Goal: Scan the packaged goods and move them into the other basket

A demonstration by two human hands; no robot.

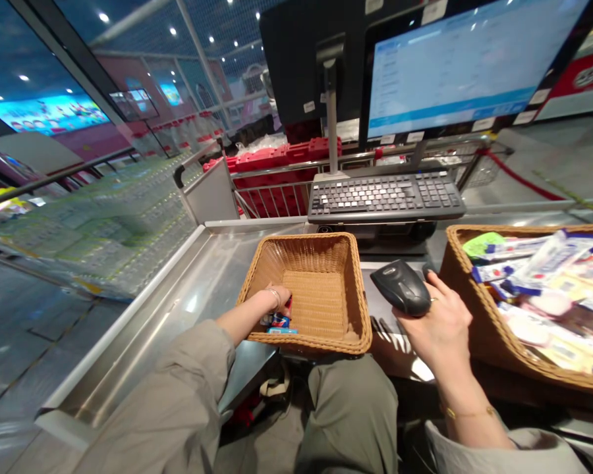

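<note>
My left hand (278, 300) reaches into the left side of a brown wicker basket (358, 309). Its fingers curl down over a small red and blue packet (279, 320), which they partly hide. Beside that packet, a light blue pack (282, 331) lies at the basket's near left corner. In my right hand (442, 322) is a black handheld barcode scanner (400, 286), its head pointing left above the counter. The fingers wrap round its handle, most of which is hidden by the hand. The scanner hangs just right of the wicker basket, apart from it.
A second wicker basket (467, 296), full of packaged goods, stands at the right. Behind the first basket are a keyboard (385, 194) and a lit monitor (454, 72). The metal counter (178, 296) has a raised left edge. Stacked bottle packs (103, 230) stand beyond it.
</note>
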